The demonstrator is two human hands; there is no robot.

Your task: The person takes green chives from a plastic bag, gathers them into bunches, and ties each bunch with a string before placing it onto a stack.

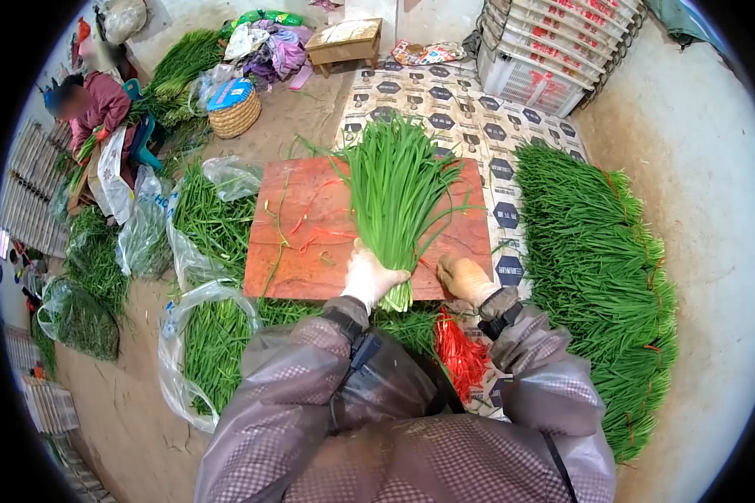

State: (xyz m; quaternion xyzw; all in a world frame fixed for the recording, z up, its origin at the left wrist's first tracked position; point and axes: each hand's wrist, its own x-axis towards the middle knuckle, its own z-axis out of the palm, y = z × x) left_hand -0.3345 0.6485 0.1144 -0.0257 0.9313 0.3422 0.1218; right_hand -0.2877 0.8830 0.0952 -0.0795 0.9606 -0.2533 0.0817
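Observation:
A thick bunch of green chives lies on a reddish board, its leaf tips pointing away from me and its pale cut ends near the front edge. My left hand, in a whitish glove, is wrapped around the lower stems. Just right of the stems, my gloved right hand is closed in a pinch. A thin red tie runs from the bunch toward its fingertips, partly hidden. More loose red ties lie on the board left of the bunch.
Tied chive bundles lie in a long row at right. A hank of red ties hangs below the board. Plastic bags of greens stand at left, near a wicker basket. White crates are stacked behind. Another person sits far left.

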